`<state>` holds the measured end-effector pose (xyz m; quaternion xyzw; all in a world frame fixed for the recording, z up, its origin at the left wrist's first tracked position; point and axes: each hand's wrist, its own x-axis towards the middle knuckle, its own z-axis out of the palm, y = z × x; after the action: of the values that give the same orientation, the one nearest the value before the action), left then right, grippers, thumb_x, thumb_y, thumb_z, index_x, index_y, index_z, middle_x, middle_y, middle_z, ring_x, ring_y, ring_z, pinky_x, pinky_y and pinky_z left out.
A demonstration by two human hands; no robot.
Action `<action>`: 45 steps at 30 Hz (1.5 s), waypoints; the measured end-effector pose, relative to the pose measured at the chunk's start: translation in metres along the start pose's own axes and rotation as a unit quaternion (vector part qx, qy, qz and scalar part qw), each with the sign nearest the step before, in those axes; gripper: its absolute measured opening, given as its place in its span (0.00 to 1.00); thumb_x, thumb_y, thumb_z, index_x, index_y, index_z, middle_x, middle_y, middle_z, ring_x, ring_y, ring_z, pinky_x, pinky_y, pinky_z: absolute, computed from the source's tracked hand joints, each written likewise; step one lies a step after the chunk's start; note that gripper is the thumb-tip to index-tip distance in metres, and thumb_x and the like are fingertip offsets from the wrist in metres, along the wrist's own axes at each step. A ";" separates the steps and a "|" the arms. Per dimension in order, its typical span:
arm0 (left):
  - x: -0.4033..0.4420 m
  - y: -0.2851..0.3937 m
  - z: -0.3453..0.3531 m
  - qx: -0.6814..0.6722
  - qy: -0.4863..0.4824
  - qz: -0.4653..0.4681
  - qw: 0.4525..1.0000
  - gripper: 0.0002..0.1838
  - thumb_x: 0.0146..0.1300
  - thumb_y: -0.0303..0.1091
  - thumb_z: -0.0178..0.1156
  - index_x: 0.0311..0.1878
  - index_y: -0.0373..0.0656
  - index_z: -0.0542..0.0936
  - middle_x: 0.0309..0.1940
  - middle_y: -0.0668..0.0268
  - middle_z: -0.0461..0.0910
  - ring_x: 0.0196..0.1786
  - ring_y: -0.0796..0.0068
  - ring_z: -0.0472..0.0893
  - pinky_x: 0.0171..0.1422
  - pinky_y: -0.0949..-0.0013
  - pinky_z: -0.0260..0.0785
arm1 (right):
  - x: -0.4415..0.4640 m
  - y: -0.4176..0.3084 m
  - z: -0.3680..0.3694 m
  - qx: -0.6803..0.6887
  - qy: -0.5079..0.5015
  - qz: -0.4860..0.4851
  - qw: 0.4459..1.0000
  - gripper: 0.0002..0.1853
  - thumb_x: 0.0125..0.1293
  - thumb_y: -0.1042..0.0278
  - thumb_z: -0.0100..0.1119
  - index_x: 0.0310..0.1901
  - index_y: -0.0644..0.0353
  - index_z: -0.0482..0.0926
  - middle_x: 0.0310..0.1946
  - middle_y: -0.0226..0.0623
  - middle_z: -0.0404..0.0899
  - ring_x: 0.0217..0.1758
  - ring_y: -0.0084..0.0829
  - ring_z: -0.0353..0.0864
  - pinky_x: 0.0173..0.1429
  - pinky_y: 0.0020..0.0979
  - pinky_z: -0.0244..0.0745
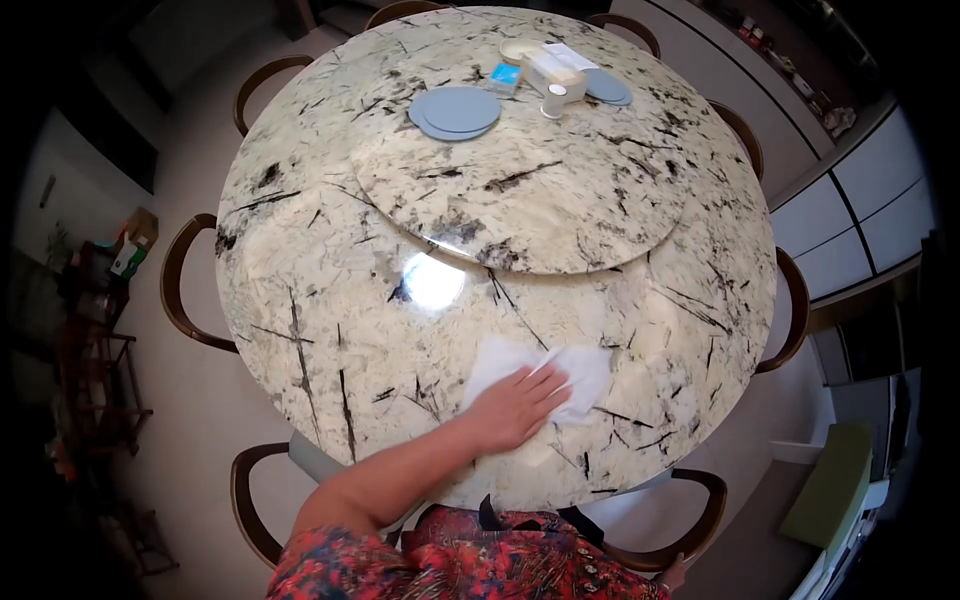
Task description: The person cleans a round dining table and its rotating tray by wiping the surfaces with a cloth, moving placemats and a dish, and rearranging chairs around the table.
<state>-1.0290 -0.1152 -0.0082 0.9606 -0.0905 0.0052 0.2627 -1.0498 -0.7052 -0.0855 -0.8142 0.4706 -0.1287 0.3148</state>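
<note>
My left hand [520, 408] lies palm down on a white cloth [590, 378], with its fingers stretched out and slightly apart. The thin, wrinkled cloth is spread flat on the near part of a round marble-patterned table [400, 350]. Part of the cloth shows to the left of the hand and part beyond the fingertips. Low at the right, my right hand [675, 573] is beside the curved wooden back of a chair [712, 510]; its fingers are too small and dark to make out.
A round turntable [520, 220] on the table holds grey-blue mats [455, 113], a tissue box [555, 78], a blue-and-white packet [505, 75] and a small white container [553, 101]. Several wooden-backed chairs surround the table. A green-topped bench [830, 485] stands at the right.
</note>
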 end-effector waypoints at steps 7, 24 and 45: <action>-0.132 -0.137 -0.065 0.126 0.274 -0.415 0.858 0.25 0.70 0.35 0.42 0.68 0.36 0.64 0.69 0.50 0.62 0.73 0.52 0.59 0.76 0.58 0.47 | -0.018 -0.034 -0.032 -0.255 -0.125 -0.068 0.956 0.27 0.68 0.45 0.51 0.47 0.66 0.79 0.40 0.46 0.81 0.45 0.43 0.77 0.51 0.41 0.71; 0.213 -0.163 -0.092 0.164 0.149 -0.193 0.956 0.27 0.69 0.38 0.39 0.69 0.41 0.61 0.73 0.52 0.54 0.76 0.54 0.51 0.78 0.51 0.41 | -0.030 -0.038 -0.027 -0.016 -0.152 0.094 0.984 0.30 0.67 0.45 0.52 0.53 0.70 0.78 0.50 0.46 0.80 0.48 0.41 0.78 0.56 0.38 0.70; 0.170 -0.118 -0.089 0.118 0.022 0.009 0.993 0.26 0.72 0.40 0.40 0.71 0.45 0.61 0.73 0.56 0.55 0.77 0.57 0.51 0.79 0.56 0.41 | -0.017 -0.030 -0.030 -0.165 -0.192 -0.016 0.967 0.33 0.68 0.45 0.49 0.62 0.70 0.68 0.53 0.55 0.76 0.52 0.50 0.77 0.58 0.41 0.70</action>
<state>-0.8376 0.0007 0.0190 0.9838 -0.0919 0.0391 0.1490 -1.0533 -0.6921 -0.0421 -0.8718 0.4031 0.1043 0.2581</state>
